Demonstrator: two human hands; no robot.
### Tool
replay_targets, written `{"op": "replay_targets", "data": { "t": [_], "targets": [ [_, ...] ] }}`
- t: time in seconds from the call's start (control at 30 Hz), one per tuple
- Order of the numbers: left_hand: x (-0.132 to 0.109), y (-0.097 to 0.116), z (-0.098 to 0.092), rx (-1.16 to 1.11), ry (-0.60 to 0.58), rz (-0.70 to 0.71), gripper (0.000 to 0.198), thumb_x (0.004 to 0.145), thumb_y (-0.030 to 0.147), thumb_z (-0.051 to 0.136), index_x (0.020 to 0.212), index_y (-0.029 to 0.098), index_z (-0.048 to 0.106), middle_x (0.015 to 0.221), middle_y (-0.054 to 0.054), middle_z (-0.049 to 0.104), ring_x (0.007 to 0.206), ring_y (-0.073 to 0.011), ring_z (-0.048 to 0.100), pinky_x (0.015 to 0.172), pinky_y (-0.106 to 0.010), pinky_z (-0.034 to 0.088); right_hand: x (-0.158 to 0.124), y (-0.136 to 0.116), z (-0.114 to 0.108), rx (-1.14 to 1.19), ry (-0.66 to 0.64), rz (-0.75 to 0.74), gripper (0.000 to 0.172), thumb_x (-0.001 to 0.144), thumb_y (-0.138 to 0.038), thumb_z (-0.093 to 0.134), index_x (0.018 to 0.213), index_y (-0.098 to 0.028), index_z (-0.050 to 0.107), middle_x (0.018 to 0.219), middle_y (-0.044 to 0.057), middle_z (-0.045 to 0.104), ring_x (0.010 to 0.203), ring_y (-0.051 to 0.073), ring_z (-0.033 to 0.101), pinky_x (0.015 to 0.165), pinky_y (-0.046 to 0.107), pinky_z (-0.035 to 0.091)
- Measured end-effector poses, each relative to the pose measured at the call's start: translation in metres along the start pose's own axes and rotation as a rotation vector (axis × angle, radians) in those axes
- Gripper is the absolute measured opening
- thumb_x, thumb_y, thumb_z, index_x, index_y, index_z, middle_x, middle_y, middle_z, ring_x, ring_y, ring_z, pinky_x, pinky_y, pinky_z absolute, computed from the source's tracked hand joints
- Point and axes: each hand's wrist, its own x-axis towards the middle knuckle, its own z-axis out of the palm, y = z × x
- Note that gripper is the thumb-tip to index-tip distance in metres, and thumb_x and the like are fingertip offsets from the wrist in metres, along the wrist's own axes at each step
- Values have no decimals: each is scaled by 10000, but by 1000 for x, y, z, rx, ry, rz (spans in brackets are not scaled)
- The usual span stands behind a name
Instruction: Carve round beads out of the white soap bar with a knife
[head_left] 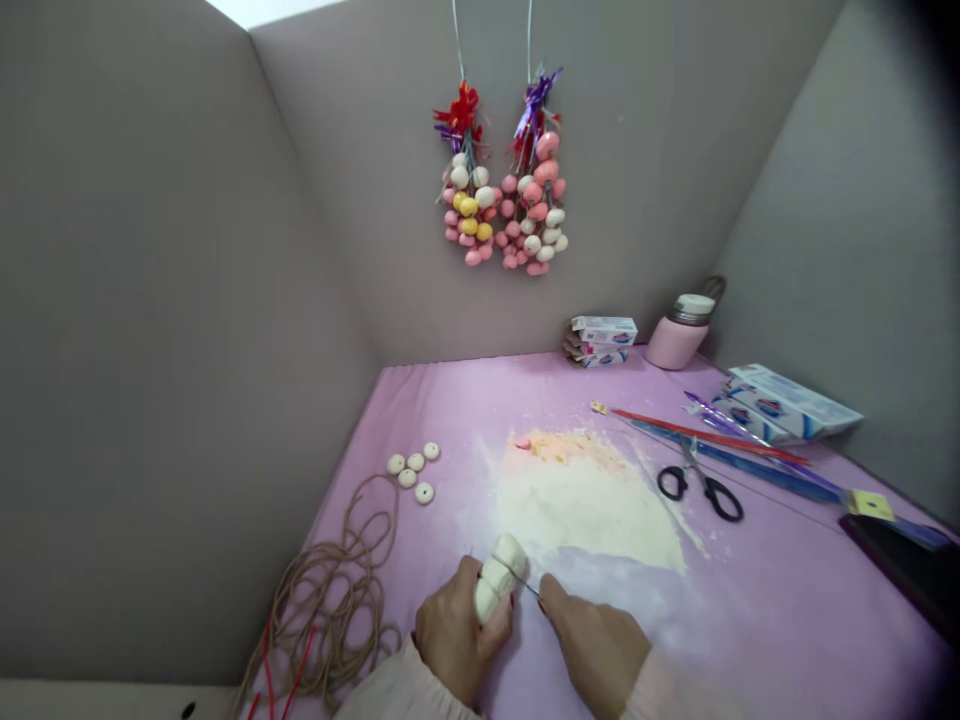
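My left hand [461, 625] is closed around a white bar of soap [493, 590], which stands tilted just above the purple tabletop. Cuts or grooves cross the bar's surface. Between the fingers of my right hand [592, 635] is a thin dark tool [528, 587], whose far end meets the soap; I cannot tell if it is a narrow blade or a wire. Just beyond both hands lies a spread of pale soap shavings [592, 505], pinkish at its far edge. Several round white beads [407, 478] with holes lie to the left.
Tangled brown twine [337, 610] covers the near left. On the right lie black-handled scissors [697, 480], ribbons [720, 436], a yellowish block [870, 504] and soap boxes [780, 400]. A pink jar [679, 335] stands behind. Two bead bunches [469, 205] hang at the grey wall.
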Motion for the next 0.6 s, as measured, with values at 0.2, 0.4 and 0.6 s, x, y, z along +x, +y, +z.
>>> {"op": "replay_targets", "data": {
  "t": [0.2, 0.4, 0.6],
  "targets": [
    [-3, 5, -11, 9, -22, 13, 153, 718, 349, 370, 758, 223, 447, 580, 14, 580, 518, -132, 545, 437, -206, 275, -3, 1, -1, -4, -12, 12, 229, 749, -86, 283, 836, -242, 428, 629, -2, 608, 560, 172, 582, 415, 245, 201],
    [-2, 5, -9, 61, -43, -39, 155, 712, 349, 384, 788, 226, 438, 597, 14, 590, 539, -143, 558, 439, -207, 263, -9, 1, -7, -120, 2, 20, 192, 764, -116, 309, 835, -234, 443, 638, 7, 598, 561, 169, 576, 416, 226, 245],
    [-2, 1, -2, 74, -21, -8, 131, 713, 339, 388, 765, 225, 426, 575, 14, 587, 517, -147, 555, 427, -214, 255, -11, 2, -3, -156, 78, 53, 154, 817, -220, 273, 815, -235, 426, 625, -17, 595, 487, 163, 564, 380, 234, 183]
  ]
}}
